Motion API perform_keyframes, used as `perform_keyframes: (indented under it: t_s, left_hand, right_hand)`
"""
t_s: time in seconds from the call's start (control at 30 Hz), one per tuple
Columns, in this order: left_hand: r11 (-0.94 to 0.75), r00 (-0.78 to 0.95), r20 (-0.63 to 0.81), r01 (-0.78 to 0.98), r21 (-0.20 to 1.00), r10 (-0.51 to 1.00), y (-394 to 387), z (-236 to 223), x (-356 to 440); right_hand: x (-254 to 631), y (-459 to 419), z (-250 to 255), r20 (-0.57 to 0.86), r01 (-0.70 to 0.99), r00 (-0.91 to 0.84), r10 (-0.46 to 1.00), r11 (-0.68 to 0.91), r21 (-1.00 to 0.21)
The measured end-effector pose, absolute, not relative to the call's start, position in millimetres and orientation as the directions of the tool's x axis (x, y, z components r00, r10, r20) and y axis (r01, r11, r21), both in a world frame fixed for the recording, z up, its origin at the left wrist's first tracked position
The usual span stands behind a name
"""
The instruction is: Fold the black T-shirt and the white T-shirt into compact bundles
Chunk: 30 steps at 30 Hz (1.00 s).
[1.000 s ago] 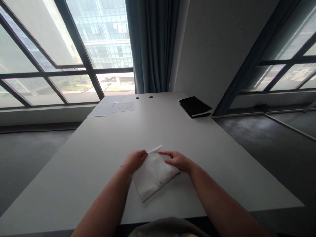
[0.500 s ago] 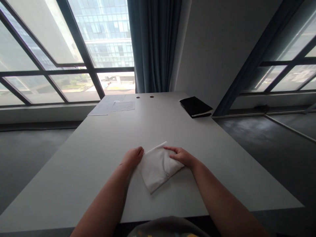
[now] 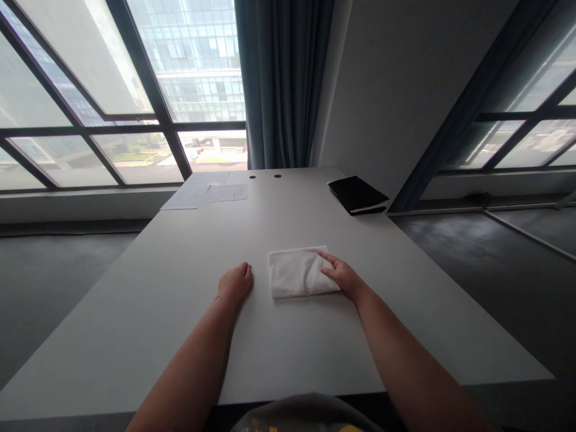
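Note:
A folded white cloth (image 3: 297,272) lies flat on the grey table (image 3: 288,336), squared to the table's edges. My right hand (image 3: 341,275) rests on the cloth's right end, fingers stretched out flat on it. My left hand (image 3: 236,282) lies on the bare table a short way left of the cloth, apart from it, with its fingers curled under loosely and nothing in them.
A black notebook (image 3: 357,194) lies at the table's far right. Sheets of paper (image 3: 204,192) lie at the far left, near two round cable holes (image 3: 265,176). Windows and a dark curtain (image 3: 283,84) stand behind the table. The table's front edge is close to my body.
The cloth slid away from me and turned square to the table under my right hand. My left hand let go of its left edge and now rests beside it.

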<state>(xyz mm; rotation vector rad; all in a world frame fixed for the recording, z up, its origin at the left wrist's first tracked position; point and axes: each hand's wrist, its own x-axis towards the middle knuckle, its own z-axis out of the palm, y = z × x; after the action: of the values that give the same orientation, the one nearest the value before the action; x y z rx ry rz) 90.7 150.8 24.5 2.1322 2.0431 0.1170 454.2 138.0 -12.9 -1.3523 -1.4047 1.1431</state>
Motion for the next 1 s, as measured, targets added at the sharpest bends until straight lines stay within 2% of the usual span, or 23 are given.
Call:
perform_keyframes:
  t_s: [0.2, 0.4, 0.57, 0.7, 0.87, 1.0]
  left_hand:
    - [-0.085, 0.104, -0.076, 0.973, 0.215, 0.992, 145, 26, 103]
    - [-0.123, 0.144, -0.062, 0.955, 0.269, 0.988, 140, 26, 109]
    - [-0.122, 0.150, -0.072, 0.948, 0.294, 0.986, 139, 27, 112]
    - [-0.135, 0.165, -0.070, 0.940, 0.314, 0.984, 141, 27, 113]
    - [-0.139, 0.170, -0.075, 0.941, 0.309, 0.983, 144, 29, 115]
    - [-0.139, 0.173, -0.087, 0.942, 0.305, 0.981, 146, 29, 115]
  right_hand:
    - [457, 148, -26, 0.051, 0.305, 0.176, 0.983, -0.005, -0.952]
    - [461, 159, -11, 0.120, 0.471, 0.165, 0.979, 0.029, -0.882]
    - [476, 190, 42, 0.151, 0.675, -0.020, 0.988, 0.125, -0.728]
    - [480, 225, 107, 0.158, 0.802, -0.257, 0.953, 0.302, -0.515]
    - [470, 264, 194, 0.070, 0.841, -0.480, 0.874, 0.482, -0.247]
    - [466, 296, 246, 0.053, 0.833, -0.528, 0.848, 0.529, -0.164]
